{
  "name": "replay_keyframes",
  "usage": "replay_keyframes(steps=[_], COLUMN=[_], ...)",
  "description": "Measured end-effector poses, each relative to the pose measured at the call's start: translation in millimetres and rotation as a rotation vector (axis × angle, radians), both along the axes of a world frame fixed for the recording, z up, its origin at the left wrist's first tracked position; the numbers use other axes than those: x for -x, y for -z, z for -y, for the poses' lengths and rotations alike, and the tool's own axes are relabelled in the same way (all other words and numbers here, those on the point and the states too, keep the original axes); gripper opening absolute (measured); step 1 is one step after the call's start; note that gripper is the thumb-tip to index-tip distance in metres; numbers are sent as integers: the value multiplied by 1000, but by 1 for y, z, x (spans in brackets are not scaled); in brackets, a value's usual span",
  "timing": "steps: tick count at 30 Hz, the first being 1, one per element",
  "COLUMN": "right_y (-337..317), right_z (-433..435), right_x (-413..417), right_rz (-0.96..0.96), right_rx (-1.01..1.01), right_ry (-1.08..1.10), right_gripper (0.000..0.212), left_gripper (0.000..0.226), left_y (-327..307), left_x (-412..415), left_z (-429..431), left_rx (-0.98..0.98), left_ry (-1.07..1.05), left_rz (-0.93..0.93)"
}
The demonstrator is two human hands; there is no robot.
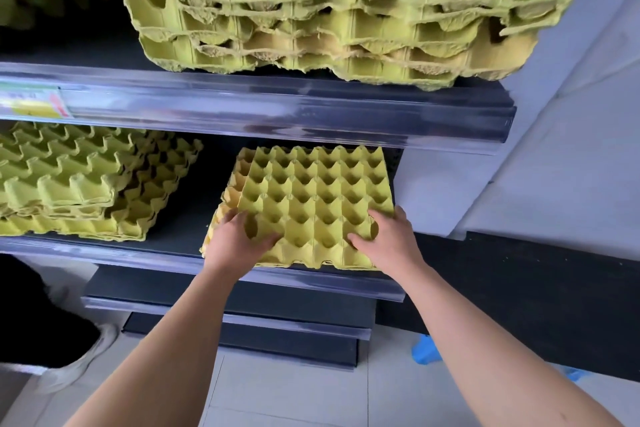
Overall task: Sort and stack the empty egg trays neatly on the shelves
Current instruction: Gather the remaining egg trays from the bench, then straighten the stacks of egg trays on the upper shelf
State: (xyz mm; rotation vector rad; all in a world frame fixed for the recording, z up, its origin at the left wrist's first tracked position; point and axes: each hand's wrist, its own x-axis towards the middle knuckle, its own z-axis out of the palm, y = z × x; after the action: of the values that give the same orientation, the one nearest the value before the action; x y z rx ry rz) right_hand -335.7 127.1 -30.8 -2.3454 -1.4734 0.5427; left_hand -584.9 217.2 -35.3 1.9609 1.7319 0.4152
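Your left hand (239,243) and right hand (384,239) grip the tray (318,191) by its near corners; it sits skewed on the pile (229,198) beneath them. Left of your hands, the stack (69,184) looks untidy, not yet straightened.

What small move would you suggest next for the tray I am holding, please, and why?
Probably slide the top tray slightly left and twist it square. The left hand and right hand grip its front corners, yet the lower trays stick out on its left, so the stack looks misaligned.
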Motion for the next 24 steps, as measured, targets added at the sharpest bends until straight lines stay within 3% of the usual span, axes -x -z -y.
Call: replay_keyframes(steps=[6, 13, 24], right_y=[-18, -74, -185], right_z=[9, 28, 20], right_x=[17, 73, 217], right_rz=[261, 205, 197], right_rx=[-160, -318, -608], right_ry=[-116, -283, -374], right_gripper=[54, 45, 33], left_gripper=[60, 43, 39], left_y=[-15, -71, -188], left_x=[2, 29, 158], left_z=[12, 47, 56], left_rx=[-169, -417, -687], left_ry=[34, 148, 123], left_rz=[-115, -129, -9])
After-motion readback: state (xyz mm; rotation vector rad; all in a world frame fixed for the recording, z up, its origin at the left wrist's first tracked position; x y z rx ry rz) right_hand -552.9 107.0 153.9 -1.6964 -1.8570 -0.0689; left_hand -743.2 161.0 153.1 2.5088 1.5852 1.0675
